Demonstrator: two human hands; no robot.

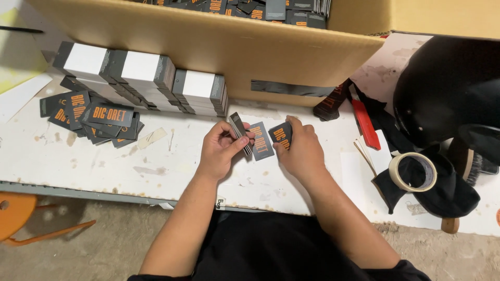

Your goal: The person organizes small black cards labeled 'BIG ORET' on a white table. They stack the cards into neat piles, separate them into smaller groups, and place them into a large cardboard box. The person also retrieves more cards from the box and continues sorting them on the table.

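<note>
My left hand (221,148) grips a thin stack of dark cards (239,132) edge-up above the white table (104,161). One dark card with orange print (260,140) lies flat between my hands. My right hand (299,148) holds another dark card (281,134) by its edge, just right of the flat one. Both hands are close together near the table's middle.
A big cardboard box (208,47) with several dark cards stands behind. Banded white-and-dark card stacks (146,78) and loose cards (99,117) lie at left. A tape roll (414,171), red cutter (364,125), black cap (442,88) and brush sit at right. An orange stool (21,213) stands below left.
</note>
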